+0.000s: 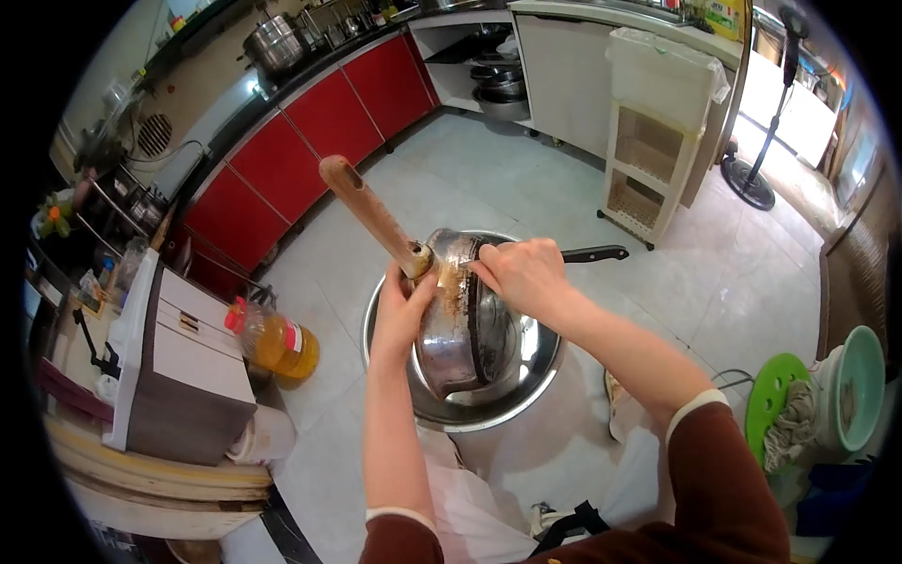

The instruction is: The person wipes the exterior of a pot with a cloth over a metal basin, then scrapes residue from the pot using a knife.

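A scorched metal saucepan point(449, 324) is tilted on its side over a wide steel basin point(540, 376). Its wooden handle point(371, 211) points up and away to the left. My left hand point(404, 315) grips the pan at the base of that handle, fingers partly hidden behind it. Brown and black burnt marks cover the pan's outer wall. My right hand point(528, 273) is closed around a knife point(597, 254), whose black handle sticks out to the right. Most of the blade is hidden in the hand; the fingertips are against the pan's burnt side.
An oil bottle point(272, 340) with a red cap stands left of the basin, beside a white cabinet point(193, 348). Red cupboards point(315, 141) line the back left. A white rolling rack point(648, 141) stands behind right. A green tub point(860, 390) is at the right.
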`<state>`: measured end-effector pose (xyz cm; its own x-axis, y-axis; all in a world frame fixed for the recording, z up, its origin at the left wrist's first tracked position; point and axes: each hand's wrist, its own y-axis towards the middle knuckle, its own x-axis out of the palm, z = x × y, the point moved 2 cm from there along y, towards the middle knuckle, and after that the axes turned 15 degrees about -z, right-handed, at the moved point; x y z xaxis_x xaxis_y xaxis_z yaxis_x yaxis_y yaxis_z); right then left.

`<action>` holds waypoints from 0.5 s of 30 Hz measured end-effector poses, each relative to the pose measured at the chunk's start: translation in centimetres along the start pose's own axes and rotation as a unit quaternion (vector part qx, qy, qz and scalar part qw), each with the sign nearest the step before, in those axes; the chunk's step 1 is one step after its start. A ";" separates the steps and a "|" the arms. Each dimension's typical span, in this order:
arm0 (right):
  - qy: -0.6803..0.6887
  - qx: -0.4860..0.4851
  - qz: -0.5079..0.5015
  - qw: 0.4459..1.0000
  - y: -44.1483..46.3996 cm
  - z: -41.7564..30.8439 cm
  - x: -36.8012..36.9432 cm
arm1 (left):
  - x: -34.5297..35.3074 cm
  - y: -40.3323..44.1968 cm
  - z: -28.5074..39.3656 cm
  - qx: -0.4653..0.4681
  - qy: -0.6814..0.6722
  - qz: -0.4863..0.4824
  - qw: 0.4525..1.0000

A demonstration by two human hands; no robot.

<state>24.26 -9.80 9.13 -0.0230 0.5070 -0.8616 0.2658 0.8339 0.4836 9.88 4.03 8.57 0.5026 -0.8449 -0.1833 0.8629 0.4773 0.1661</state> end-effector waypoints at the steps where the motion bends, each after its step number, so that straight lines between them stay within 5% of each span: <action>1: 0.000 0.003 -0.006 1.000 0.1 0.1 0.0 | 0.4 -1.0 0.0 -0.011 -0.005 -0.009 1.000; 11: 0.006 -0.074 -0.033 0.997 -1.3 -2.9 -0.1 | -0.1 -1.6 -1.5 -0.048 -0.091 -0.029 0.994; 15: 0.010 -0.009 0.005 1.000 -0.1 0.0 -0.3 | 0.5 -1.5 -1.2 -0.042 -0.124 -0.019 0.991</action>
<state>24.24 -10.08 9.32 -0.0398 0.5191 -0.8538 0.2488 0.8327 0.4946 8.94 3.19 7.09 0.4499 -0.8912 0.0580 0.8876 0.4534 0.0807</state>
